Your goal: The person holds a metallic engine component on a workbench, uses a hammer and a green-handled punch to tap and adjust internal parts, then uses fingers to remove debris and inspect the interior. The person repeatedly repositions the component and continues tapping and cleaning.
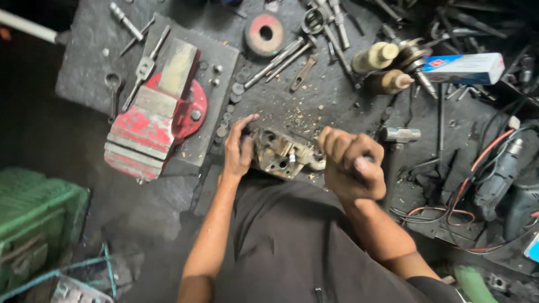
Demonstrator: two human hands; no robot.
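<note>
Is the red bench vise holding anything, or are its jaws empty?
Empty. The red vise sits apart from both hands; the metal casting lies on the bench, steadied by the left hand.
</note>
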